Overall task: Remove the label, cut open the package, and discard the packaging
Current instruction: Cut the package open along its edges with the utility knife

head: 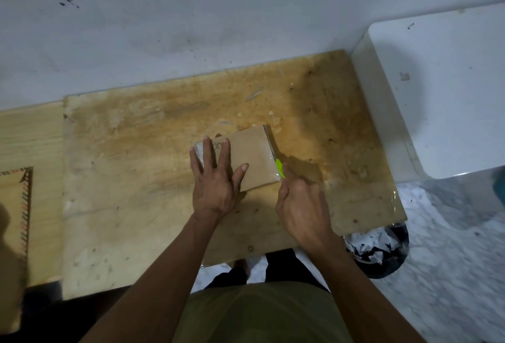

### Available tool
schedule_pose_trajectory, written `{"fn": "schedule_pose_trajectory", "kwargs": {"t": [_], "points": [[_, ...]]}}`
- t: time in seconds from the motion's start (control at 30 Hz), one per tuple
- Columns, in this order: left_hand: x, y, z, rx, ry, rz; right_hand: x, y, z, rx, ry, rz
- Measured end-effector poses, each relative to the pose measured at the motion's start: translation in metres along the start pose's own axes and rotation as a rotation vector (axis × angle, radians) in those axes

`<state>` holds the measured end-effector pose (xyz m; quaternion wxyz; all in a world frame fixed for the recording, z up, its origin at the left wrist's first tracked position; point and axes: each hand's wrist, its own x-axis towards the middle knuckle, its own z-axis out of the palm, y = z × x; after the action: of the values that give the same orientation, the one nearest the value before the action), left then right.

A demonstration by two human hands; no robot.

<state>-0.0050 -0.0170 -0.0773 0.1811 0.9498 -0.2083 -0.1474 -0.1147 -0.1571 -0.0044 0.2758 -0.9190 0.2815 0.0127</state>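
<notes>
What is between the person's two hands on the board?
In the head view, the brown package lies between them: the left hand presses flat on it, and the right hand holds a green cutter at its right edge.

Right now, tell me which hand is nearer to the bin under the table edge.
Right. The right hand, gripping a green cutter at the package's right edge, is close above the bin; the left hand lies flat on the package, farther left.
</notes>
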Motion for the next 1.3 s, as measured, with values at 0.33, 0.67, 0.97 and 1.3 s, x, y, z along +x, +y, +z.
{"fn": "schedule_pose_trajectory", "kwargs": {"t": [0.33, 0.67, 0.97, 1.3], "points": [[0.001, -0.001, -0.001, -0.004, -0.026, 0.000, -0.048, 0.027, 0.010, 0.055, 0.087, -0.029], [0.002, -0.003, -0.001, 0.028, -0.024, 0.030, -0.062, 0.038, 0.009, 0.168, 0.099, 0.082], [-0.003, 0.004, -0.012, -0.076, -0.070, -0.023, -0.036, 0.038, -0.023, 0.546, 0.192, 0.251], [-0.001, 0.003, -0.012, -0.089, -0.089, -0.039, 0.027, 0.045, -0.036, 0.618, -0.003, 0.224]]}}
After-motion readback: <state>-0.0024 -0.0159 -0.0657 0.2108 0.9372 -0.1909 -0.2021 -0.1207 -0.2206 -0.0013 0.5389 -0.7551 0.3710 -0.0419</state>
